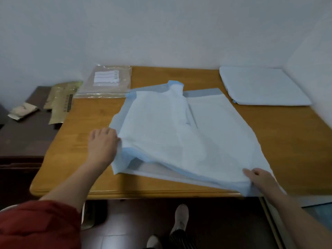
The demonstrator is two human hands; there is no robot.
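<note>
While I watch through the head view, the left hand (103, 142) curls its fingers round the left edge of the blue pad (179, 132). The right hand (260, 178) pinches the pad's near corner, thumb on top. The pad lies half unfolded on the wooden table (75, 168), spread between both hands, with one flap raised along the middle. Beyond the right hand I see a folded pad (264, 86). Beyond the left hand lies a clear packet (106, 81), with gold wrappers (61, 101) further left.
</note>
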